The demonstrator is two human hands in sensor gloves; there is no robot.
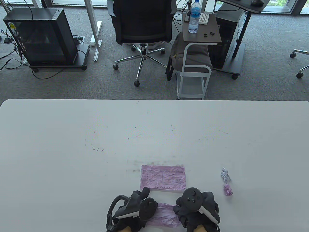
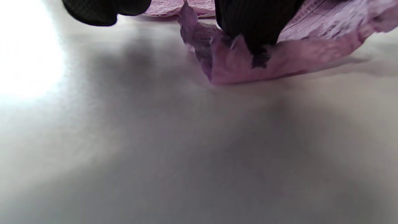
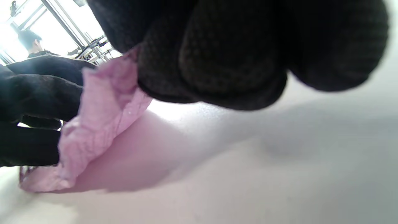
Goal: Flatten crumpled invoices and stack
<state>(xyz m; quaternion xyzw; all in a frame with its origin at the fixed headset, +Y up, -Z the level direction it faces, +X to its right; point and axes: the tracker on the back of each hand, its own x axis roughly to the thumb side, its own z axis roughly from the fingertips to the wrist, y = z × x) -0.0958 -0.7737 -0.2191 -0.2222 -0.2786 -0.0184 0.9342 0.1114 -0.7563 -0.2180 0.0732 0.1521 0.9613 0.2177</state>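
Note:
A wrinkled pink invoice point(image 1: 164, 215) lies half spread at the table's near edge, between my two hands. My left hand point(image 1: 136, 204) pinches its left edge; in the left wrist view a gloved finger point(image 2: 253, 28) digs into the raised pink paper point(image 2: 245, 67). My right hand point(image 1: 194, 205) grips the right edge, where curled gloved fingers point(image 3: 214, 49) hold the pink sheet point(image 3: 102, 118). Just beyond the hands a flattened pink invoice point(image 1: 163, 177) lies flat on the table. To the right sit a crumpled white ball point(image 1: 225, 174) and a crumpled pink ball point(image 1: 228, 189).
The white table point(image 1: 96, 145) stretches wide to the left and toward the far edge. Beyond it on the floor stand an office chair point(image 1: 142, 29), a small side cart point(image 1: 198, 48) with a water bottle point(image 1: 194, 17), and a computer case point(image 1: 41, 36).

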